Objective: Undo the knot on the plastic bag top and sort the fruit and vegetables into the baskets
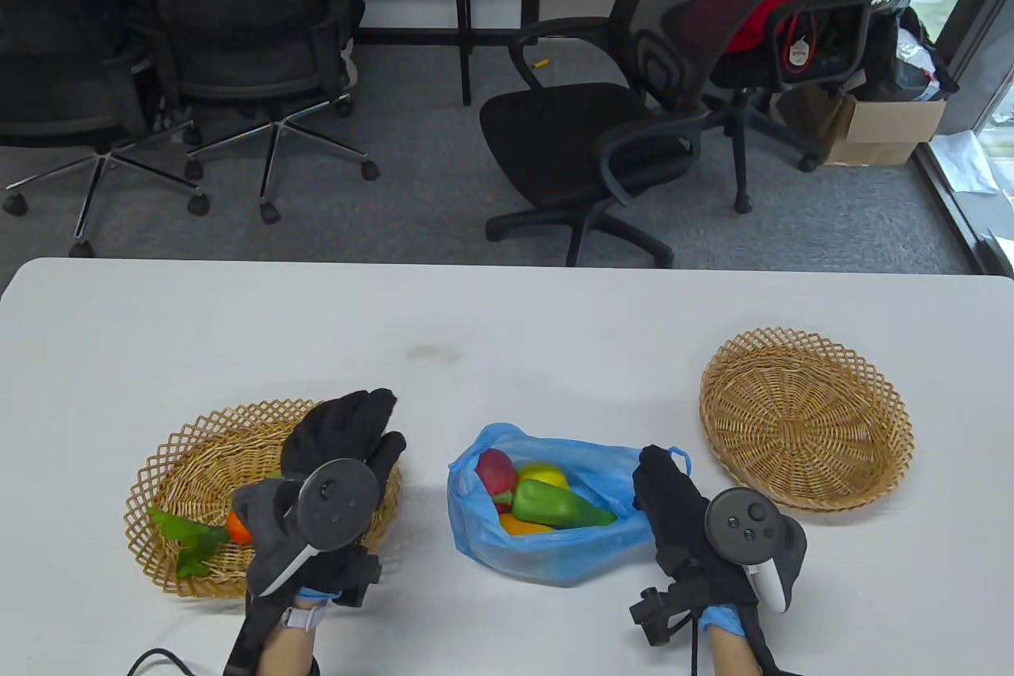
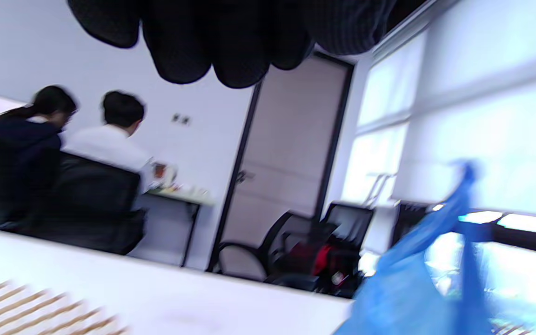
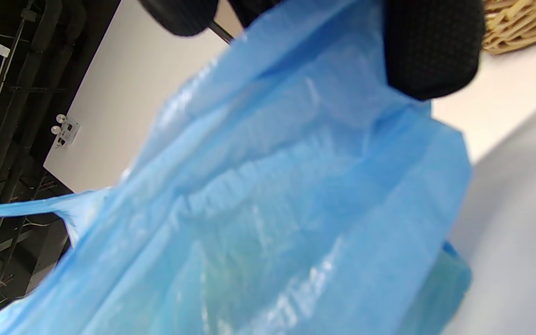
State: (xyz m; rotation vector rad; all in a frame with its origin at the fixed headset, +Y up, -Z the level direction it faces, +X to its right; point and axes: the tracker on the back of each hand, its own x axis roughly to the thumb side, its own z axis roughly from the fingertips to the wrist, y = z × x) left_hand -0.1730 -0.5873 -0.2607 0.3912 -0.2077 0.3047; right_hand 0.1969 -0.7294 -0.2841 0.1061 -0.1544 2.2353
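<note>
Blue bag (image 1: 547, 541) lies between hands, its edge pinched by right hand (image 1: 673, 509).

The bag (image 1: 547, 549) is translucent blue, showing a green pepper (image 1: 558, 507), a red apple (image 1: 495, 470) and a yellow lemon (image 1: 543, 475). Both baskets (image 1: 806, 418) are tan lattice weave on the white tabletop (image 1: 507, 327). The hands (image 1: 348, 438) wear black gloves.

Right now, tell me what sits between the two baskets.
In the table view, the open blue bag of produce lies between the left basket and right basket.
</note>
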